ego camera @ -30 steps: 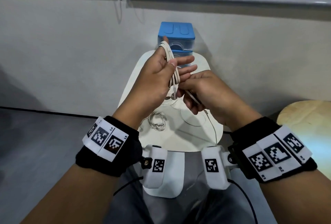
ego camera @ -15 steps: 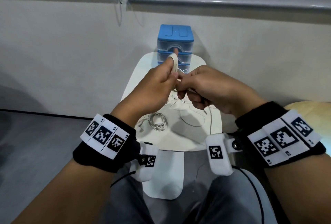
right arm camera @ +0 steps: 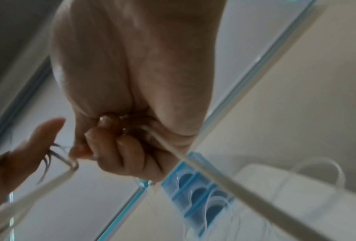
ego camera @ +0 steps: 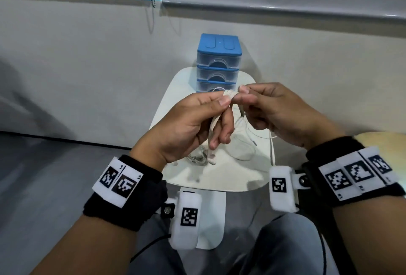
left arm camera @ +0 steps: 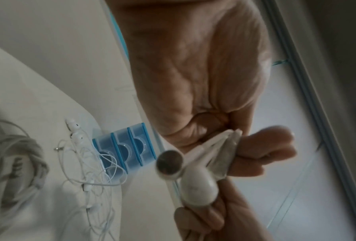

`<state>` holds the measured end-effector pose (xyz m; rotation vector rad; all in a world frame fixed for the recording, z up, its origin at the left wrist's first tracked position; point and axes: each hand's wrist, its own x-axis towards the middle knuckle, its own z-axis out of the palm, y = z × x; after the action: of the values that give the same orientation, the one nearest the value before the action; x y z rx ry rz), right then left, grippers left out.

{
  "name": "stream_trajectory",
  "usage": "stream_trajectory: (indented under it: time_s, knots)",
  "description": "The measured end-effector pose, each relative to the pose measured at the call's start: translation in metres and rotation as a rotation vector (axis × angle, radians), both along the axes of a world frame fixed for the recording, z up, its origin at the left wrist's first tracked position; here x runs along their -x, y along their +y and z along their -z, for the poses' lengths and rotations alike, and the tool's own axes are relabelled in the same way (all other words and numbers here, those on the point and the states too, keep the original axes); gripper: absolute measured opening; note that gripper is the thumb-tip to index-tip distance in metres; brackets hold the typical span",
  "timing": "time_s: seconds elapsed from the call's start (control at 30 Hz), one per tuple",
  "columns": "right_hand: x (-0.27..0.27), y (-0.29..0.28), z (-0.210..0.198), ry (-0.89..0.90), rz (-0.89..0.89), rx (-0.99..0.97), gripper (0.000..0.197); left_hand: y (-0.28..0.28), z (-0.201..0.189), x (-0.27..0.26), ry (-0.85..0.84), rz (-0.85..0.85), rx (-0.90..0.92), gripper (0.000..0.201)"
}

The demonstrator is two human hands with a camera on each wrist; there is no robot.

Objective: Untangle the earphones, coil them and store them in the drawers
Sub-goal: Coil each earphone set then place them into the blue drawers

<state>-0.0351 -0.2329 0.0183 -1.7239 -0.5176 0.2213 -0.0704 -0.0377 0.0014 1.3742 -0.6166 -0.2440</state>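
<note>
Nearest the camera, the left hand (ego camera: 186, 125) grips a white wired earphone bundle (ego camera: 228, 95), folded into several flat loops. Its thumb and forefinger pinch the top of the loops, while the lower fingers curl round the strands that hang below. In the left wrist view the two white earbuds with metal mesh faces (left arm camera: 183, 172) dangle just under those curled fingers. The right hand (ego camera: 279, 114) meets the left at the same point, its thumb and forefinger pinched narrow on the bundle's top fold; the right wrist view shows its other fingers (right arm camera: 119, 151) curled in with a white cord (right arm camera: 224, 179) running out of the fist.

Below the fingers, on the small white rounded table (ego camera: 230, 178), lies a coiled white earphone set (ego camera: 197, 158), partly hidden by the left hand. Just beyond it, under the right hand, a loose tangle of thin white earphone wire (ego camera: 252, 140) spreads on the table top.

Past the fingertips, at the table's far edge against the grey wall, stands a small blue-topped clear plastic three-drawer unit (ego camera: 218, 63), all its drawers pushed in.
</note>
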Motion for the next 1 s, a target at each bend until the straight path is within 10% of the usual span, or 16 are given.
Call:
stream_trajectory:
  time_s: [0.3, 0.47, 0.63, 1.0]
  knots:
    - [0.015, 0.021, 0.022, 0.112, -0.081, 0.103, 0.036, 0.01, -0.022, -0.012, 0.123, -0.178, 0.295, 0.036]
    - [0.028, 0.02, -0.012, -0.012, -0.2, 0.339, 0.032, 0.0, -0.024, -0.021, 0.009, -0.303, 0.021, 0.026]
    - [0.022, 0.004, -0.044, -0.153, -0.036, 0.257, 0.029, -0.008, -0.015, -0.019, -0.078, -0.242, -0.223, 0.036]
    - [-0.012, -0.016, -0.007, -0.207, 0.244, -0.117, 0.024, -0.007, -0.019, -0.017, -0.017, 0.009, -0.034, 0.042]
